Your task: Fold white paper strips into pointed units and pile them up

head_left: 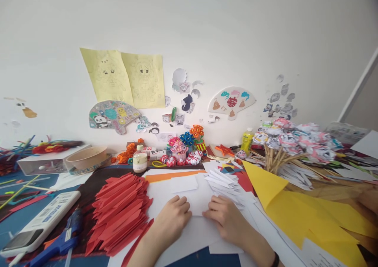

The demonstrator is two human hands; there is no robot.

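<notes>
Both hands rest on a white paper sheet [196, 235] at the front centre, whose far edge lies between them. My left hand [177, 214] has its fingers curled down at the sheet's left part. Opposite it, my right hand [223, 216] bends its fingers onto the right part of the same edge; a black band circles that wrist. The fingertips of both are mostly hidden. Beyond the hands lies a small white paper stack [184, 183]. Folded white strips [223, 184] are heaped behind my right hand. A big pile of folded red paper [121, 212] sits left of my left hand.
A blue glue gun [63, 235] and a white power strip [44, 219] lie at left. Yellow sheets [313, 212] spread at right, below paper flowers on sticks [289, 141]. A bottle [139, 160] stands behind. Part of another person's hand [369, 198] shows at the right edge.
</notes>
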